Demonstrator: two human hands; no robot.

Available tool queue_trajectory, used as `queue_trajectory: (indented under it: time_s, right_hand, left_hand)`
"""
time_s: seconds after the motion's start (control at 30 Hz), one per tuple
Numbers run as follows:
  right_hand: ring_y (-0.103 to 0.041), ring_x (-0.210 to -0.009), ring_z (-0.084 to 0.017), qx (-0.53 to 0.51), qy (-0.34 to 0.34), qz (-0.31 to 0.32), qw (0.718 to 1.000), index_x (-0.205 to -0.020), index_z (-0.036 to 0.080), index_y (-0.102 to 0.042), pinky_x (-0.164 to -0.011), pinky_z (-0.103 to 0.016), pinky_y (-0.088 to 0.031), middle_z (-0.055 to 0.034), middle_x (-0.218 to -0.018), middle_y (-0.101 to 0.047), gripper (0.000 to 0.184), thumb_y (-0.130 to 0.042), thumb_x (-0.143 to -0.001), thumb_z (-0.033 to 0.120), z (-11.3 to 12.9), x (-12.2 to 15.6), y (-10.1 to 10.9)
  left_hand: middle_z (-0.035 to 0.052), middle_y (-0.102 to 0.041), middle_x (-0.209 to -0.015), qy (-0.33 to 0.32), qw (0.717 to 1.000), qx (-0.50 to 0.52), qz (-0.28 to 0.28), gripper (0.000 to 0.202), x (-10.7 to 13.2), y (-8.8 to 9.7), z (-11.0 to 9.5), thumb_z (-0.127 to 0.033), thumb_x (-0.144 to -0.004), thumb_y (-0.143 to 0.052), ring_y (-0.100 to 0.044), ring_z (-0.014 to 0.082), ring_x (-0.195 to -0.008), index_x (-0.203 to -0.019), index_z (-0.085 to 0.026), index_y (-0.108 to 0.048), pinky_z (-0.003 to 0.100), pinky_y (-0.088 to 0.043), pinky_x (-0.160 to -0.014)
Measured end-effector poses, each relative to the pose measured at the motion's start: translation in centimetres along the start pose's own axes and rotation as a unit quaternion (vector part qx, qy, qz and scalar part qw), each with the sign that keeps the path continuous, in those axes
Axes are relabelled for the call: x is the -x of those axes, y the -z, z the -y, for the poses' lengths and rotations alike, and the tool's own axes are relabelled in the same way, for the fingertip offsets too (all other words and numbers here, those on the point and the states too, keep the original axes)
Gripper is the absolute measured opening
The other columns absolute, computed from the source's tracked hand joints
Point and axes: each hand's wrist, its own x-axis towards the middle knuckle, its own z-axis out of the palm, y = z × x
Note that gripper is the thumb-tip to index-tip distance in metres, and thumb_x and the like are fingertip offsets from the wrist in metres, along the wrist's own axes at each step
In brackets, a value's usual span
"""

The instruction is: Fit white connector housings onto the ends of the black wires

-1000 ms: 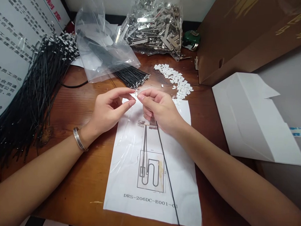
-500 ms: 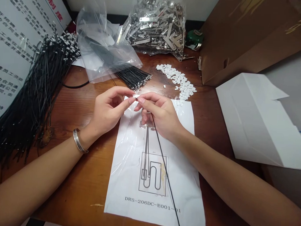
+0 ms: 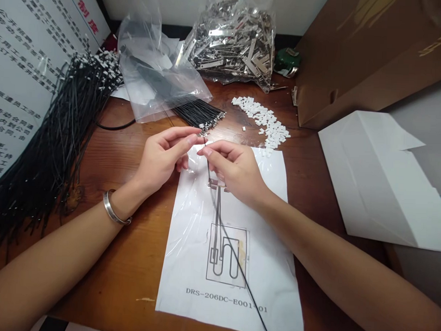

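My left hand (image 3: 165, 154) is closed, its thumb and forefinger pinched at the upper end of a thin black wire (image 3: 222, 227). A tiny white connector housing (image 3: 202, 126) shows at those fingertips; whether it sits on the wire is too small to tell. Just to the right, my right hand (image 3: 233, 168) is closed too, thumb and forefinger pinched on the wire slightly below its end. From there the wire hangs down across a printed drawing sheet (image 3: 181, 260) in a clear sleeve and leaves at the bottom edge.
Loose white connector housings (image 3: 261, 116) lie beyond my right hand. Black wires with metal ends (image 3: 198, 111) stick out of a clear bag (image 3: 165, 93). A bag of metal strips (image 3: 232, 45) stands behind. Bundled wires (image 3: 51, 145) lie left; cardboard (image 3: 318, 67) and a white box (image 3: 372, 180) stand right.
My fingertips have drawn slightly apart, and the wire has swung left, now passing by my right fingertips. A white housing has come into sight at my left fingertips. The view has shifted a little.
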Motion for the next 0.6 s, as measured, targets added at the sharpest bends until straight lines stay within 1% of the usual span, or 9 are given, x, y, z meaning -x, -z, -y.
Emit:
queue_trajectory:
  time_s: [0.07, 0.17, 0.27, 0.33, 0.4, 0.5, 0.6]
  right_hand:
    - [-0.036, -0.042, -0.004, -0.044, -0.028, -0.006, 0.999, -0.081, 0.017, -0.067, -0.039, -0.023, -0.024, 0.0033, -0.063, -0.059, 0.02, -0.068, -0.083, 0.037, 0.0, -0.3, 0.3]
    - [-0.04, -0.042, -0.003, -0.092, -0.064, -0.029, 0.993, -0.087, 0.019, -0.064, -0.037, -0.023, -0.021, -0.0002, -0.079, -0.067, 0.025, -0.067, -0.084, 0.043, 0.0, -0.8, 0.9]
    - [-0.044, -0.044, -0.004, -0.104, -0.072, -0.054, 0.99, -0.09, 0.021, -0.059, -0.037, -0.023, -0.023, -0.0011, -0.087, -0.07, 0.031, -0.065, -0.084, 0.05, 0.0, -1.2, 1.3]
    - [-0.045, -0.044, -0.004, -0.106, -0.066, -0.065, 0.99, -0.091, 0.022, -0.056, -0.037, -0.022, -0.024, -0.0011, -0.09, -0.071, 0.032, -0.064, -0.084, 0.053, -0.1, -1.3, 1.4]
    - [-0.044, -0.044, -0.004, -0.113, -0.062, -0.073, 0.989, -0.09, 0.022, -0.056, -0.037, -0.022, -0.024, -0.0007, -0.09, -0.071, 0.032, -0.066, -0.083, 0.052, -0.2, -1.3, 1.3]
    - [-0.043, -0.043, -0.003, -0.126, -0.048, -0.073, 0.988, -0.087, 0.021, -0.058, -0.037, -0.022, -0.024, 0.001, -0.081, -0.068, 0.032, -0.07, -0.08, 0.05, -0.5, -1.2, 1.1]
    - [-0.042, -0.041, -0.004, -0.106, -0.035, -0.044, 0.993, -0.084, 0.02, -0.062, -0.036, -0.022, -0.025, 0.002, -0.072, -0.066, 0.031, -0.072, -0.079, 0.049, -0.6, -1.0, 1.0]
  left_hand:
    - [0.0065, -0.077, -0.095, 0.01, 1.0, -0.008, 0.008, 0.029, 0.1, -0.1, -0.1, -0.041, -0.08, -0.074, -0.055, 0.0068, -0.047, -0.098, -0.019, -0.073, 0.021, -0.043, -0.041]
    - [0.0055, -0.077, -0.095, 0.015, 1.0, -0.016, 0.012, 0.028, 0.1, -0.3, -0.3, -0.041, -0.08, -0.075, -0.055, 0.0063, -0.046, -0.098, -0.019, -0.073, 0.02, -0.04, -0.039]
    - [0.0055, -0.077, -0.089, 0.018, 1.0, -0.019, 0.01, 0.026, 0.1, -0.5, -0.4, -0.039, -0.081, -0.073, -0.05, 0.0052, -0.043, -0.094, -0.017, -0.072, 0.02, -0.038, -0.038]
    - [0.0059, -0.076, -0.082, 0.021, 0.999, -0.023, 0.019, 0.027, 0.1, -0.6, -0.5, -0.042, -0.083, -0.071, -0.048, 0.0054, -0.041, -0.092, -0.016, -0.071, 0.02, -0.036, -0.037]
    - [0.0044, -0.074, -0.072, 0.021, 0.999, -0.032, 0.034, 0.028, 0.1, -0.5, -0.6, -0.044, -0.084, -0.069, -0.046, 0.006, -0.04, -0.089, -0.016, -0.07, 0.021, -0.033, -0.037]
    - [0.0001, -0.065, -0.055, 0.025, 0.996, -0.056, 0.071, 0.025, 0.3, -0.3, -0.8, -0.041, -0.082, -0.071, -0.039, 0.0059, -0.037, -0.083, -0.017, -0.07, 0.021, -0.027, -0.036]
    - [-0.0003, -0.062, -0.051, 0.027, 0.991, -0.072, 0.107, 0.027, 0.4, -0.1, -0.8, -0.041, -0.083, -0.07, -0.038, 0.0061, -0.038, -0.074, -0.016, -0.068, 0.021, -0.027, -0.037]
